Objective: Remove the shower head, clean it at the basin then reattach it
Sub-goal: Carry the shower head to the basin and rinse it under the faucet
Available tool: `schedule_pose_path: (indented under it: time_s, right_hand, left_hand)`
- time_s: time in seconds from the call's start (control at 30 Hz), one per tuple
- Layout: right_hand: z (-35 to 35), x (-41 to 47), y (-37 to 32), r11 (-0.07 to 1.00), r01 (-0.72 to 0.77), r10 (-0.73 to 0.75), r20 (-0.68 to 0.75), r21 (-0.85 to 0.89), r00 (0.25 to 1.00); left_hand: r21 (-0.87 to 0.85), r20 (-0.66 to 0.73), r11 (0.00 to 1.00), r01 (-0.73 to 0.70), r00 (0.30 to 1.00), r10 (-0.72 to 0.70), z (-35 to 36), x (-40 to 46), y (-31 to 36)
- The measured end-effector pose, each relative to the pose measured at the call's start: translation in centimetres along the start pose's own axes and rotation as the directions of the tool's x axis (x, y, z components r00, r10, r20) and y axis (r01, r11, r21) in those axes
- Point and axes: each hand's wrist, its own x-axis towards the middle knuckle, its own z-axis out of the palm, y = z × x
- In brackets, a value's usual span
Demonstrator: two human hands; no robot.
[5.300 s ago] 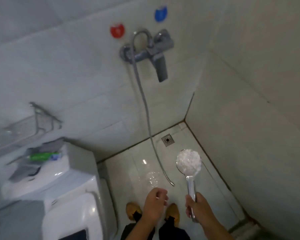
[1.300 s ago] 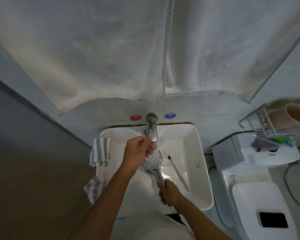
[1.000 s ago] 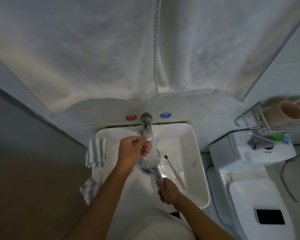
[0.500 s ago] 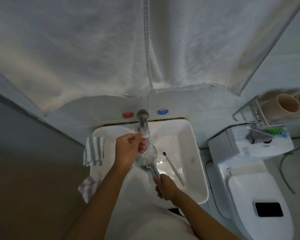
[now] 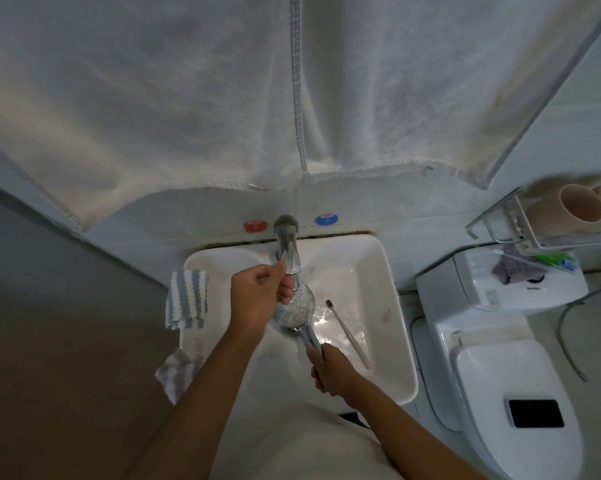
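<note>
Shower head (image 5: pixel 297 308) sits low inside the white basin (image 5: pixel 389 271), with its round bumpy face turned up, right under the tap (image 5: pixel 287 249). Right hand (image 5: pixel 332 370) holds the handle, with its fingers curled tight round the shiny stem near the front edge of the basin. Left hand (image 5: pixel 257 297) is above the round face, and its fingers are curled in, with the fingertips touching the face just below the tap's spout; I cannot tell if they hold anything small. Just right of the right hand's fingers a toothbrush (image 5: pixel 347 332) lies slanted in the wet basin, close to the shower head but not touching it. Past the toothbrush there is open white bowl up to the right rim. Left of the left hand, a striped cloth (image 5: pixel 186 297) hangs over the basin's left edge, and another cloth (image 5: pixel 178 370) droops lower down. Above the fingers a big white towel (image 5: pixel 188 98) hangs close over the tap. Far to the right stands a toilet (image 5: pixel 500 375), with a wire shelf (image 5: pixel 521 233) holding cups (image 5: pixel 576 207) above it.
</note>
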Motion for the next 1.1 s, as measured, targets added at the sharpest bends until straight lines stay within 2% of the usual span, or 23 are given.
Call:
schedule_pose_path:
  time_s: [0.2,0.83,1.1]
  right_hand:
    - [-0.1,0.2,0.1,1.000,-0.003,0.003,0.008,0.007,1.000]
    - [-0.4,0.1,0.0,1.000,-0.010,0.009,0.026,0.014,1.000]
    - [-0.4,-0.1,-0.1,1.000,-0.004,0.004,0.017,0.010,1.000]
  left_hand:
    - [-0.052,-0.018,0.998,-0.031,0.999,0.030,0.2,0.5,1.8]
    - [0.038,-0.005,0.994,-0.099,0.995,0.100,-0.1,0.0,0.4]
    - [-0.011,-0.039,0.998,-0.068,0.997,0.067,0.2,0.2,0.8]
